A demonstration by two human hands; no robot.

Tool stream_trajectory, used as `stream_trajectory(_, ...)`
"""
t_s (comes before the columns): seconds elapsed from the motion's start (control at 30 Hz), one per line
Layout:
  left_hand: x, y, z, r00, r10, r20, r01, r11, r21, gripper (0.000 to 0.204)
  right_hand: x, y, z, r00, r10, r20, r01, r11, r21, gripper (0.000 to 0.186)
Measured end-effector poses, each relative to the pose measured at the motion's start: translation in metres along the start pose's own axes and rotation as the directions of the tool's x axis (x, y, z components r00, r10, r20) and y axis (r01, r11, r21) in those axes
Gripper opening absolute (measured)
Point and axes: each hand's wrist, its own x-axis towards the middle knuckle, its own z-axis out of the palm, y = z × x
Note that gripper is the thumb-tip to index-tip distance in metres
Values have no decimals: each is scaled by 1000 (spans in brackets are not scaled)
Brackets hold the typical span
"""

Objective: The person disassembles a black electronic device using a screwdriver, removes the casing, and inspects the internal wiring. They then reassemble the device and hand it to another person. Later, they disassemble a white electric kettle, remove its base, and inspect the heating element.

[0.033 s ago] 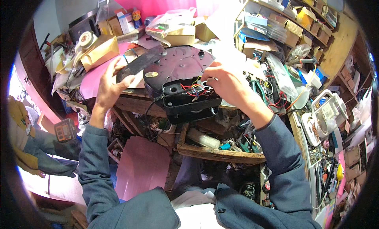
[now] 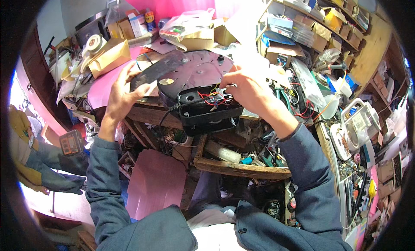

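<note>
A dark, flat, oblong panel [image 2: 158,71] is gripped at its left end by my left hand [image 2: 121,93], with the thumb on the near edge. Its other end reaches over a round, glossy black base [image 2: 203,69] with an oval gold sticker. At the base's near side is an opened black housing [image 2: 207,117], with red, yellow and white wires [image 2: 212,98] showing inside. My right hand [image 2: 246,88] is closed in a pinch at the housing's right end, beside the wires; what lies between its fingertips is hidden. A black cord [image 2: 166,114] runs from the housing's left side.
Below the appliance, a wooden drawer [image 2: 242,169] holds several tools. Loose wires and parts crowd the bench on the right, near a white appliance [image 2: 356,125]. Cardboard boxes [image 2: 196,40] stand behind. Another person's leg [image 2: 56,160] shows at far left.
The dark panel has shifted slightly right and tilted, covering more of the round base. My right hand has barely moved and stays at the wires.
</note>
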Motion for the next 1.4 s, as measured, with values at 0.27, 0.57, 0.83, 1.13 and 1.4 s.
stream_trajectory(0.27,-7,53,38,960,187,208,-215,968,126,94,38,22,-2,899,82,430,-122,990,65,23)
stream_trajectory(0.57,-2,57,69,923,269,275,-347,890,296,100,22,60,1,936,148,320,-325,714,621,30)
stream_trajectory(0.83,1,59,90,912,275,304,-384,832,400,98,-8,58,-9,971,142,193,-221,840,495,27)
stream_trajectory(1.13,-6,66,90,929,65,364,-253,829,498,97,-22,40,-29,927,31,374,-184,906,382,63)
stream_trajectory(1.4,-10,61,89,915,51,400,-254,843,474,99,-23,33,-28,933,55,355,-183,924,337,73)
